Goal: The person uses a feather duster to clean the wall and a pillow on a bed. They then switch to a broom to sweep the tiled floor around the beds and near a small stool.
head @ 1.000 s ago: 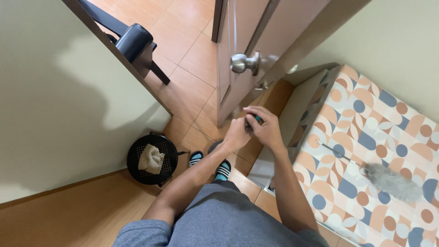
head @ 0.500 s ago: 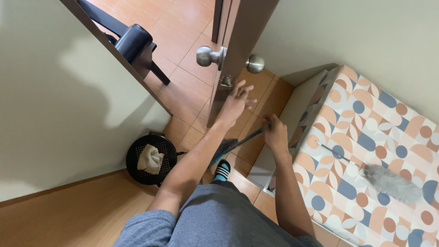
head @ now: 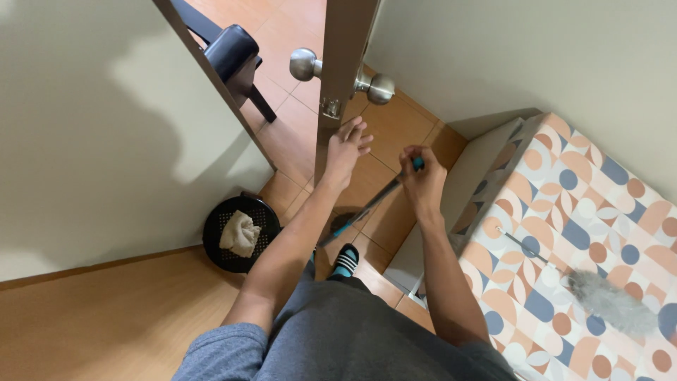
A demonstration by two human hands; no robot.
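Note:
My left hand (head: pixel 347 149) rests flat with its fingers apart against the edge of a brown wooden door (head: pixel 347 56), just below its round metal knobs (head: pixel 305 64). My right hand (head: pixel 419 177) is closed around the blue-tipped top of a long thin grey handle (head: pixel 367 206) that slants down to the left toward the floor near my socked foot (head: pixel 345 261). The lower end of the handle is partly hidden behind my left forearm.
A black round mesh bin (head: pixel 236 233) with a crumpled cloth inside stands by the cream wall at the left. A bed with a patterned cover (head: pixel 564 233) fills the right, with a grey duster (head: pixel 606 300) lying on it. A dark chair (head: pixel 229 53) stands beyond the doorway.
The door has swung further toward its edge-on position. My hands have come apart: the left moved onto the door's edge, the right drew the long handle to the right.

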